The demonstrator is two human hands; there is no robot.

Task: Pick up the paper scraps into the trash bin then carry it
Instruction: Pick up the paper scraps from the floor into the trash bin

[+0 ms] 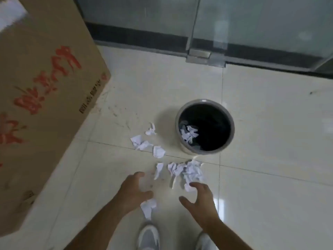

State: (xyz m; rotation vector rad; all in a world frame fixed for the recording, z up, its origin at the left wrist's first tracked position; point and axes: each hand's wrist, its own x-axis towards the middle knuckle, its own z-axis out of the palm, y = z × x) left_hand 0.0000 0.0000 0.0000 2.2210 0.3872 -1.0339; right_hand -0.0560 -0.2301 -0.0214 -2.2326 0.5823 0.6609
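Observation:
A round grey trash bin (232,123) with a black liner stands on the tiled floor, with a few crumpled white scraps (189,133) inside it. Several white paper scraps lie on the floor left of and in front of the bin: one cluster (142,141), a single scrap (158,151), and a bigger heap (191,171). My left hand (134,191) hovers open over the floor, with a scrap (147,208) lying just below it. My right hand (200,201) is open, its fingertips at the near edge of the heap.
A large cardboard box (41,98) with red print fills the left side. A glass door and partition (234,24) with a metal floor fitting (205,58) run along the back. My grey-white shoes (148,237) show at the bottom edge.

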